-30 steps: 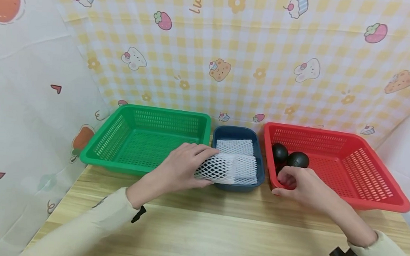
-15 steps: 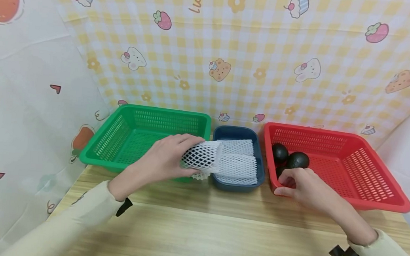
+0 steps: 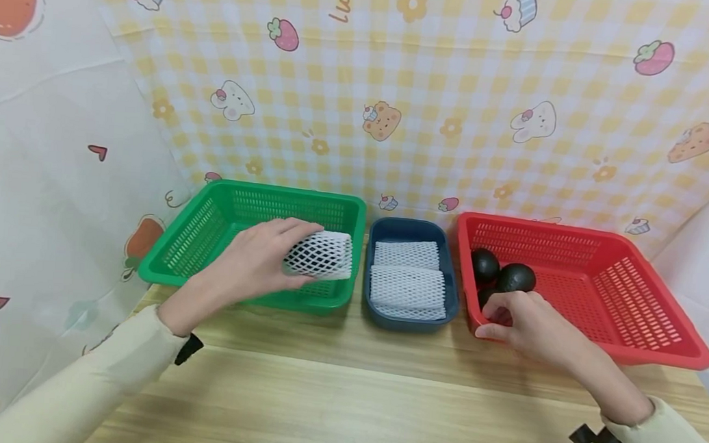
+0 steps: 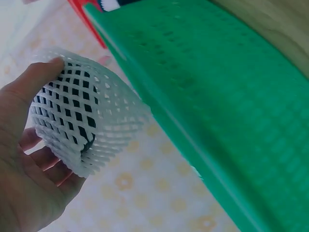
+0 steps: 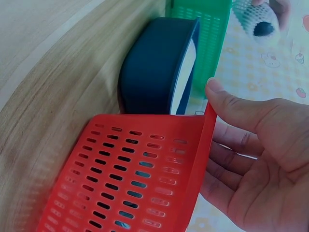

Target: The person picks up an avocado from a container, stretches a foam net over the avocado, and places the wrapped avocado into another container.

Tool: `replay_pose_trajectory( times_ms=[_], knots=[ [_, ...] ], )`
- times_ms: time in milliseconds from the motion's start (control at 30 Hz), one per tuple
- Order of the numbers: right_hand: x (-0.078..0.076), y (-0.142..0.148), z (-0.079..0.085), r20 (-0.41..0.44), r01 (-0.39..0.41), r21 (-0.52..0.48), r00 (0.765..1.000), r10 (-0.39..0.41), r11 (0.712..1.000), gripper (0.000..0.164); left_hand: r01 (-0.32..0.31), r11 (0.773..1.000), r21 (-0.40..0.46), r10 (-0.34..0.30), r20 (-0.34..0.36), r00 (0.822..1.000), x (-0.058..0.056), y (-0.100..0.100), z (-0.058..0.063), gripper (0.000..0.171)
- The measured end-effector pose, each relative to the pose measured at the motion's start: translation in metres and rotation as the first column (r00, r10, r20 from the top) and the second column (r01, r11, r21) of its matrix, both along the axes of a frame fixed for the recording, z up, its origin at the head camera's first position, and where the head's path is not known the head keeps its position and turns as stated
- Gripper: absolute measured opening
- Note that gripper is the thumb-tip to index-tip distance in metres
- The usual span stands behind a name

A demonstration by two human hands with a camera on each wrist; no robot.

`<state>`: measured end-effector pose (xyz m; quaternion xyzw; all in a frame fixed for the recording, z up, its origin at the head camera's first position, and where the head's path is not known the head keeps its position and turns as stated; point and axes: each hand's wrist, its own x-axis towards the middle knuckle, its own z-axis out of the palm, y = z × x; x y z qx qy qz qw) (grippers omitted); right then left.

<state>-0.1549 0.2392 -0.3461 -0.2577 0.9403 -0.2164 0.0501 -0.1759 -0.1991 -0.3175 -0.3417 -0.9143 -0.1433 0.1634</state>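
Head view, directions taken from the blue tray (image 3: 409, 325) as clock centre: green basket (image 3: 360, 229) at 9 o'clock, red basket (image 3: 648, 355) at 3, all on the wood-grain table (image 3: 379, 402). Left hand (image 3: 259, 256) pinched a white mesh sleeve (image 3: 321, 253) between thumb and curled fingers, above the 3 o'clock side of the green basket; contact with the rim could not be told. A dark rounded item (image 5: 263, 29) sat inside the mesh, its end showing at the opening in the right wrist view. Right hand (image 3: 523, 319) gripped the red basket's rim at its 8 o'clock corner, thumb on the edge, fingers hooked inside. Three dark fruits (image 3: 515, 278) lay at that basket's 9 o'clock side, one partly hidden by the hand; whether fingers touched it could not be told. More white mesh sleeves (image 3: 408, 287) lay in the tray, at 12 and 6 o'clock.
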Motion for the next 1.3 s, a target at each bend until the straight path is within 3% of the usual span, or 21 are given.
replay_pose_trajectory(
  times_ms=[200,433,600,933,1300],
  knots=[
    [0.001,0.0,0.001,0.009,0.008,0.0,1.0,-0.008,1.0,0.02,-0.071,0.995,-0.077,0.078,0.092,0.993,-0.013,-0.017,-0.006,0.074],
    [0.001,0.001,0.001,0.02,0.013,-0.004,1.0,-0.013,1.0,0.021,-0.096,0.988,-0.125,0.125,0.249,0.96,-0.024,-0.024,-0.012,0.07],
    [0.0,0.001,0.001,0.02,0.007,-0.008,1.0,-0.007,1.0,0.021,-0.057,0.99,-0.13,0.096,0.318,0.943,-0.027,-0.022,-0.017,0.068],
    [0.0,0.0,0.0,0.025,0.014,-0.006,1.0,-0.013,1.0,0.022,0.025,0.992,-0.125,0.025,0.377,0.926,-0.031,-0.014,-0.027,0.066],
    [0.001,0.001,0.0,0.027,0.009,-0.012,1.0,-0.009,1.0,0.02,0.066,0.992,-0.108,-0.008,0.466,0.885,-0.034,-0.015,-0.022,0.061]
  ],
)
